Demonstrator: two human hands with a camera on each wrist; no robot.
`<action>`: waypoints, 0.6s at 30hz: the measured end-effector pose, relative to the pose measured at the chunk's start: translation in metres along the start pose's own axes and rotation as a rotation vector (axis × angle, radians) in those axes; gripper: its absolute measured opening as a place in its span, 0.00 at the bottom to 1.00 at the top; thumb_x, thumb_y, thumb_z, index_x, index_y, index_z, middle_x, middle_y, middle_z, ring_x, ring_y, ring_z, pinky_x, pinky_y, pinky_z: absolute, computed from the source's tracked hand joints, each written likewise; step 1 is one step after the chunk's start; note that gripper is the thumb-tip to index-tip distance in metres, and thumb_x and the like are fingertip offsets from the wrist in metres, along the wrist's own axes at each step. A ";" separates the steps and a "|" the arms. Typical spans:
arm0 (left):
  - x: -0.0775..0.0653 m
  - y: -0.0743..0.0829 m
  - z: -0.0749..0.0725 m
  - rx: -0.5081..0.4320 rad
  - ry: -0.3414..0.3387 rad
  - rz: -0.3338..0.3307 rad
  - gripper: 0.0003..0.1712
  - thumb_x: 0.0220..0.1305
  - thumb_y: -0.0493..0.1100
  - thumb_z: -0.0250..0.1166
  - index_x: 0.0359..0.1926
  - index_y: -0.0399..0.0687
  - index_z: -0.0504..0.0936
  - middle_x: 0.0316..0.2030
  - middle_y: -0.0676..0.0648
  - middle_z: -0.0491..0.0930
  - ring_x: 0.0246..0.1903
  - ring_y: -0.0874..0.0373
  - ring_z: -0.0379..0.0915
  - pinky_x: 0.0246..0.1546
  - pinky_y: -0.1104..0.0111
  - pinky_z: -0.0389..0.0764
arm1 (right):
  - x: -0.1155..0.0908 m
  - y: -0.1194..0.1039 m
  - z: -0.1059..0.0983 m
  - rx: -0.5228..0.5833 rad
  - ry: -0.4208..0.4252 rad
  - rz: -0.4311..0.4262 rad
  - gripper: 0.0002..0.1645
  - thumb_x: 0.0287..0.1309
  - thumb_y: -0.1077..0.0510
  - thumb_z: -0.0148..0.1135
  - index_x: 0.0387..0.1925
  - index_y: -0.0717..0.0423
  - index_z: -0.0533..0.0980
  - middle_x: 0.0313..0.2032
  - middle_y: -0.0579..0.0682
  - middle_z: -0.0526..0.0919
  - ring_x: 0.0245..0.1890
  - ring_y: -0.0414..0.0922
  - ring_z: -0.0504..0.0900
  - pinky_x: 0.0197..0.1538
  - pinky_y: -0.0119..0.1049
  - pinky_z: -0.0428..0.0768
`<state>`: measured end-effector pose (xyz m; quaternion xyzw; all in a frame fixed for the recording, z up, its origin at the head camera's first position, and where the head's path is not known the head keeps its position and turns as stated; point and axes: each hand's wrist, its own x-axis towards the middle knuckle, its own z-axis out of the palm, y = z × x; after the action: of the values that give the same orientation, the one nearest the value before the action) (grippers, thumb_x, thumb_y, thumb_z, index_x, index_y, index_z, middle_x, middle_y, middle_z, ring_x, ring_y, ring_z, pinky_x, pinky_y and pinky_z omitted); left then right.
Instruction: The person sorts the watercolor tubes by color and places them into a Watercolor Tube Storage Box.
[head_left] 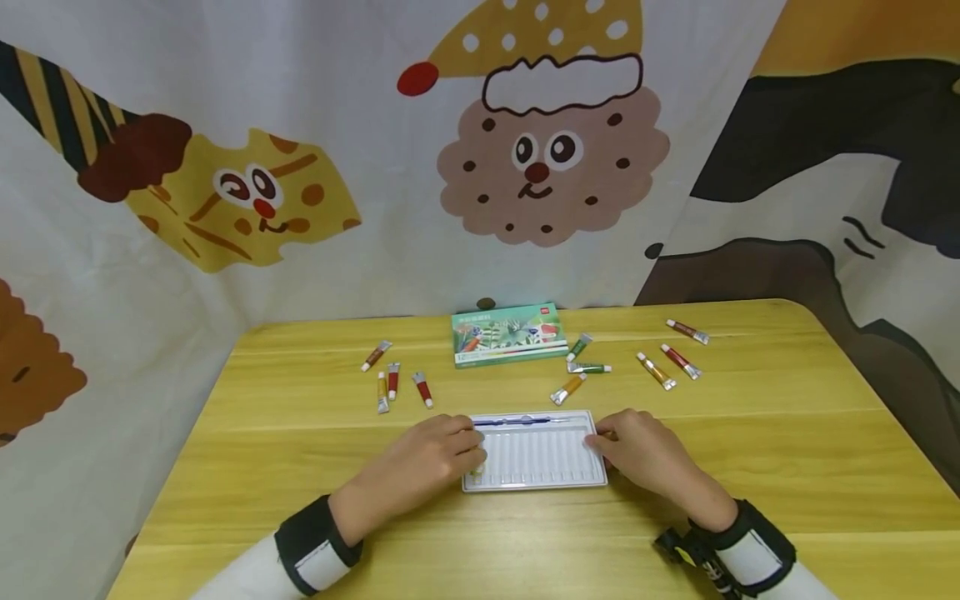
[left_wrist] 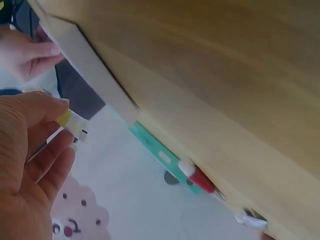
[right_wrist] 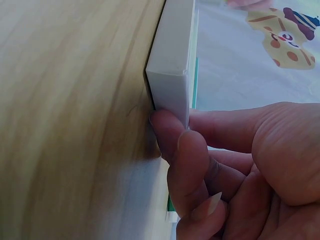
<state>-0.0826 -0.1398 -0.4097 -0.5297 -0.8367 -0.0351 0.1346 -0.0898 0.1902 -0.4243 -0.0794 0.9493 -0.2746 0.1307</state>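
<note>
A white plastic tray [head_left: 540,457] with a row of narrow slots lies in front of me, a blue paintbrush [head_left: 517,422] in its far groove. My left hand [head_left: 427,457] is over the tray's left end, pinching a small paint tube [left_wrist: 74,125] with a yellow band between thumb and fingers. At the opposite end, my right hand [head_left: 648,450] holds the tray's right edge. The right wrist view has the thumb along the top rim and fingertips [right_wrist: 167,127] against the white side wall.
Behind the tray lies a green paint box [head_left: 510,335]. Several paint tubes are scattered to its left, including a red tube [head_left: 422,389]. More lie to the right, among them a green tube [head_left: 589,367] and a yellow tube [head_left: 656,371]. A printed curtain [head_left: 360,275] hangs behind the table.
</note>
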 end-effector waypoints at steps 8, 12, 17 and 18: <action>0.011 0.009 0.007 0.072 -0.142 0.067 0.06 0.67 0.39 0.72 0.43 0.54 0.89 0.42 0.58 0.86 0.47 0.61 0.76 0.58 0.69 0.77 | 0.000 0.000 0.001 0.004 -0.001 0.003 0.10 0.67 0.60 0.70 0.44 0.63 0.88 0.30 0.46 0.84 0.24 0.41 0.73 0.27 0.33 0.67; 0.014 0.011 0.013 0.076 -0.189 0.053 0.05 0.67 0.40 0.72 0.42 0.55 0.89 0.40 0.58 0.85 0.44 0.63 0.75 0.54 0.70 0.78 | 0.000 0.000 0.001 0.005 0.002 0.007 0.10 0.67 0.60 0.70 0.44 0.63 0.88 0.31 0.46 0.85 0.24 0.41 0.73 0.27 0.33 0.67; 0.015 0.012 0.018 0.066 -0.192 0.040 0.06 0.66 0.40 0.73 0.43 0.55 0.90 0.39 0.58 0.85 0.44 0.63 0.77 0.52 0.71 0.79 | 0.000 0.001 0.001 0.006 0.006 0.005 0.10 0.67 0.60 0.70 0.44 0.63 0.88 0.29 0.46 0.84 0.23 0.41 0.73 0.26 0.33 0.67; 0.015 0.012 0.019 0.058 -0.190 0.038 0.06 0.67 0.40 0.72 0.44 0.55 0.90 0.39 0.57 0.85 0.45 0.64 0.77 0.52 0.71 0.79 | 0.000 0.001 0.001 0.004 0.007 0.004 0.10 0.67 0.60 0.70 0.44 0.63 0.88 0.29 0.46 0.84 0.23 0.41 0.73 0.26 0.33 0.66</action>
<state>-0.0816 -0.1180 -0.4251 -0.5421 -0.8363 0.0420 0.0706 -0.0896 0.1902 -0.4256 -0.0763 0.9493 -0.2767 0.1282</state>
